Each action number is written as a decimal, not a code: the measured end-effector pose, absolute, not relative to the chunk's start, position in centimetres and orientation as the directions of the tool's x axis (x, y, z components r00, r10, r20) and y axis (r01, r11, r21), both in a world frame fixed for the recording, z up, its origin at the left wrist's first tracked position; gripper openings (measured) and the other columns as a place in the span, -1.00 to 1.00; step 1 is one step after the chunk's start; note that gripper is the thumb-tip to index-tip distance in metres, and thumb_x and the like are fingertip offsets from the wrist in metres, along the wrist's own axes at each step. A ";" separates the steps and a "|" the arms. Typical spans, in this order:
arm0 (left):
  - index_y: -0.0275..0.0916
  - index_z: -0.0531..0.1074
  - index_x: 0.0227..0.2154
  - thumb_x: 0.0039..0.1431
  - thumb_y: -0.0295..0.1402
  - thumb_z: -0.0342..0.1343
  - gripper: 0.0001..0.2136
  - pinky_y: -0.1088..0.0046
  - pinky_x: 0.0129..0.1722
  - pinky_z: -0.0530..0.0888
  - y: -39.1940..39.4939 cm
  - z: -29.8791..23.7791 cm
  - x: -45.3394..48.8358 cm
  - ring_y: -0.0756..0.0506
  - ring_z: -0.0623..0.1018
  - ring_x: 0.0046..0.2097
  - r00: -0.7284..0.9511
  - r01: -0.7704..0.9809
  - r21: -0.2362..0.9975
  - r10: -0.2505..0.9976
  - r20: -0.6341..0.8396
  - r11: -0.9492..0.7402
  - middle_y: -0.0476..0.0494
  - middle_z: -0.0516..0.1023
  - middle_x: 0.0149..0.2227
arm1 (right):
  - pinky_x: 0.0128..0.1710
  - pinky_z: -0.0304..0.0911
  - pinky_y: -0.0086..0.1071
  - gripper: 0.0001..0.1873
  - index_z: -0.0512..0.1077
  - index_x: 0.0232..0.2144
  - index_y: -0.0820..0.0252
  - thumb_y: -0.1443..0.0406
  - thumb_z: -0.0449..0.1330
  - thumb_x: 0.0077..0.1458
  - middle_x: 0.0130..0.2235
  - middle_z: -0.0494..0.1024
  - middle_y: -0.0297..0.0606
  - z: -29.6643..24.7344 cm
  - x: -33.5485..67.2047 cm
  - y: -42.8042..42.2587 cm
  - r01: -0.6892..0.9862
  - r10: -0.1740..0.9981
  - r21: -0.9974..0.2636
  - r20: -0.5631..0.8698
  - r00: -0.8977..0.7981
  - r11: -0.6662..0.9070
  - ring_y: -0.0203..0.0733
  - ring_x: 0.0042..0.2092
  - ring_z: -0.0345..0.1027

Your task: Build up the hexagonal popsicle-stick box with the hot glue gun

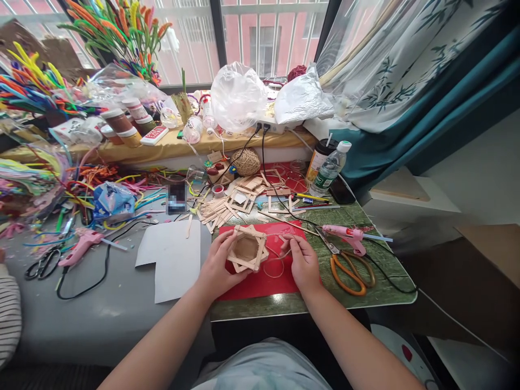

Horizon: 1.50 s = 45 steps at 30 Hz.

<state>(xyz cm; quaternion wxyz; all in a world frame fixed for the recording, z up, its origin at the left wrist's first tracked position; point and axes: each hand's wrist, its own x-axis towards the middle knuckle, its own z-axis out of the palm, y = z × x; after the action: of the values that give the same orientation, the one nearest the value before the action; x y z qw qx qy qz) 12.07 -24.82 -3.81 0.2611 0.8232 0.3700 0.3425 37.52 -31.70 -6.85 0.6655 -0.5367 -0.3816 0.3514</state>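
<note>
My left hand (220, 263) is closed round the left side of a small box (263, 254) built from stacked wooden craft sticks, its opening facing up toward me. A thin piece of twine (273, 277) runs from the box and loops over the red sheet (247, 291). My right hand (304, 262) pinches the twine between thumb and fingers, a little to the right of the box. Scissors with orange handles (348, 274) lie beside my right hand, near a pink glue gun (345, 233).
Loose craft sticks (215, 211) and a twine ball (245, 161) lie behind the box. A water bottle (330, 169) stands at the back right. White card (179, 260), another pink glue gun (81, 245) and black scissors (44, 264) are leftward. A striped sleeve (8, 317) shows at far left.
</note>
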 end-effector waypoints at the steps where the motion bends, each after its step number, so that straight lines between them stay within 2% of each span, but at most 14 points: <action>1: 0.01 0.25 0.42 0.04 -0.15 0.49 -0.11 -0.12 0.39 0.33 -24.7 -3.9 12.1 -0.45 0.30 0.43 0.497 0.429 0.686 0.788 0.363 -0.587 -0.33 0.26 0.40 | -0.32 0.44 -0.31 -0.65 0.59 -0.02 0.08 0.03 0.14 0.44 -0.36 0.54 -0.32 -6.9 37.6 -31.7 -0.080 0.880 -0.984 0.103 0.464 0.158 -0.21 -0.39 0.44; 4: -0.01 0.33 0.36 0.05 -0.13 0.48 -0.19 -0.10 0.39 0.33 -24.5 -4.1 12.2 -0.44 0.31 0.42 0.525 0.433 0.686 0.782 0.335 -0.585 -0.33 0.28 0.38 | -0.41 0.34 -0.36 -0.66 0.59 -0.02 0.08 0.03 0.17 0.42 -0.49 0.42 -0.42 -7.2 37.7 -31.6 -0.098 0.887 -0.986 0.079 0.455 0.138 -0.25 -0.47 0.33; 8: -0.05 0.41 0.28 0.02 -0.12 0.49 -0.26 -0.12 0.40 0.31 -24.1 -4.0 12.2 -0.45 0.31 0.42 0.526 0.429 0.708 0.792 0.309 -0.561 -0.34 0.30 0.36 | -0.40 0.31 -0.35 -0.67 0.60 -0.04 0.08 0.02 0.23 0.37 -0.49 0.42 -0.41 -7.3 37.6 -31.6 -0.141 0.897 -0.980 0.068 0.437 0.143 -0.23 -0.45 0.31; 15: -0.09 0.54 0.02 0.05 -0.12 0.47 -0.52 -0.13 0.39 0.28 -24.7 -2.7 11.7 -0.46 0.28 0.42 0.522 0.419 0.728 0.800 0.296 -0.542 -0.34 0.30 0.36 | -0.53 0.20 -0.38 -0.65 0.51 -0.27 0.07 -0.04 0.20 0.38 -0.60 0.17 -0.52 -6.7 37.9 -31.0 -0.342 0.896 -0.917 0.035 0.443 0.205 -0.29 -0.57 0.13; 20: -0.08 0.53 0.01 0.28 -0.19 0.30 -0.72 -0.07 0.42 0.22 -24.8 -0.3 12.2 -0.37 0.33 0.41 0.340 0.282 0.863 0.885 0.319 -0.420 -0.26 0.39 0.33 | -0.35 0.41 -0.28 -0.69 0.50 -0.11 0.03 -0.03 0.17 0.39 -0.50 0.29 -0.46 -6.4 38.9 -30.6 -0.471 0.898 -0.851 -0.001 0.440 0.230 -0.22 -0.44 0.34; 23: -0.12 0.58 -0.15 0.32 -0.16 0.26 -0.83 0.08 0.26 0.40 -23.2 1.4 12.9 -0.29 0.55 0.16 0.280 0.226 0.910 0.918 0.281 -0.347 -0.21 0.61 0.03 | -0.18 0.49 -0.16 -0.69 0.52 -0.09 0.01 -0.03 0.20 0.36 -0.51 0.29 -0.47 -6.4 39.2 -30.6 -0.523 0.916 -0.825 -0.015 0.401 0.215 -0.17 -0.37 0.42; 26: -0.12 0.61 -0.12 0.34 -0.15 0.24 -0.80 0.16 0.09 0.49 -21.1 2.9 14.0 -0.23 0.62 -0.08 0.325 0.265 0.905 0.915 0.241 -0.333 -0.15 0.67 -0.16 | -0.22 0.49 -0.20 -0.71 0.53 -0.11 0.00 -0.02 0.20 0.36 -0.53 0.21 -0.52 -6.4 39.4 -30.6 -0.566 0.928 -0.800 -0.032 0.370 0.198 -0.25 -0.48 0.26; 28: -0.10 0.63 -0.09 0.36 -0.15 0.20 -0.79 0.14 0.13 0.47 -20.0 3.7 15.0 -0.25 0.62 -0.02 0.463 0.358 0.838 0.858 0.223 -0.411 -0.17 0.68 -0.09 | -0.41 0.38 -0.32 -0.72 0.53 -0.12 0.01 -0.01 0.21 0.36 -0.54 0.14 -0.55 -6.3 39.5 -30.5 -0.584 0.933 -0.791 -0.045 0.356 0.185 -0.31 -0.57 0.05; 30: -0.06 0.63 0.02 0.30 -0.14 0.26 -0.71 0.05 0.26 0.40 -19.4 4.0 15.9 -0.33 0.57 0.14 0.673 0.376 0.743 0.714 0.191 -0.554 -0.21 0.65 0.08 | -0.54 0.21 -0.39 -0.72 0.53 -0.14 0.01 -0.01 0.23 0.34 -0.55 0.11 -0.55 -6.2 39.4 -30.5 -0.590 0.937 -0.789 -0.054 0.346 0.173 -0.33 -0.59 -0.08; 33: -0.05 0.52 0.24 -0.06 -0.06 0.51 -0.25 -0.13 0.47 0.08 -18.8 3.7 16.7 -0.51 0.31 0.43 0.895 0.223 0.701 0.428 0.129 -0.677 -0.29 0.43 0.37 | -0.57 0.12 -0.42 -0.72 0.53 -0.16 0.03 0.00 0.26 0.32 -0.54 0.14 -0.53 -6.2 39.2 -30.3 -0.598 0.944 -0.787 -0.066 0.324 0.150 -0.35 -0.59 -0.12; 35: -0.04 0.44 0.32 -0.31 -0.05 0.60 0.00 -0.23 0.50 -0.08 -18.4 3.1 16.9 -0.60 0.17 0.49 0.932 0.172 0.721 0.347 0.101 -0.671 -0.32 0.31 0.45 | -0.57 0.12 -0.42 -0.72 0.53 -0.18 0.05 0.00 0.26 0.32 -0.54 0.14 -0.53 -6.3 39.1 -30.2 -0.602 0.948 -0.787 -0.076 0.309 0.134 -0.35 -0.59 -0.11; 37: -0.02 0.36 0.38 -0.34 -0.09 0.59 0.08 -0.26 0.48 -0.09 -18.3 2.5 17.1 -0.64 0.16 0.49 0.942 0.190 0.717 0.329 0.058 -0.671 -0.33 0.27 0.47 | -0.56 0.12 -0.41 -0.72 0.53 -0.19 0.05 0.00 0.27 0.31 -0.54 0.13 -0.52 -6.3 39.0 -30.0 -0.607 0.950 -0.785 -0.086 0.301 0.121 -0.33 -0.58 -0.10; 42: -0.06 0.22 0.47 -0.10 -0.29 0.46 0.00 -0.24 0.40 0.11 -18.4 2.6 17.1 -0.60 0.31 0.39 0.929 0.281 0.643 0.371 0.006 -0.713 -0.37 0.41 0.35 | -0.54 0.10 -0.39 -0.73 0.54 -0.22 0.05 0.01 0.28 0.29 -0.54 0.12 -0.51 -6.5 39.2 -29.6 -0.625 0.952 -0.773 -0.102 0.287 0.106 -0.31 -0.56 -0.11; 45: -0.05 0.12 0.51 -0.12 -0.24 0.51 0.10 -0.16 0.39 0.24 -18.3 3.5 16.2 -0.56 0.33 0.37 0.900 0.306 0.670 0.436 0.029 -0.676 -0.36 0.35 0.38 | -0.51 0.09 -0.40 -0.72 0.55 -0.20 0.04 0.00 0.30 0.28 -0.51 0.18 -0.50 -6.6 39.1 -29.5 -0.629 0.955 -0.770 -0.091 0.282 0.112 -0.33 -0.55 -0.12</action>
<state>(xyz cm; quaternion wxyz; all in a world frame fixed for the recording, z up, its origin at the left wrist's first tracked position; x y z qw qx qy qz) 16.24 -18.32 3.48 0.3469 0.9108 0.2036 0.0933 39.14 -29.50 -6.61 0.7117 -0.3665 -0.2227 0.5563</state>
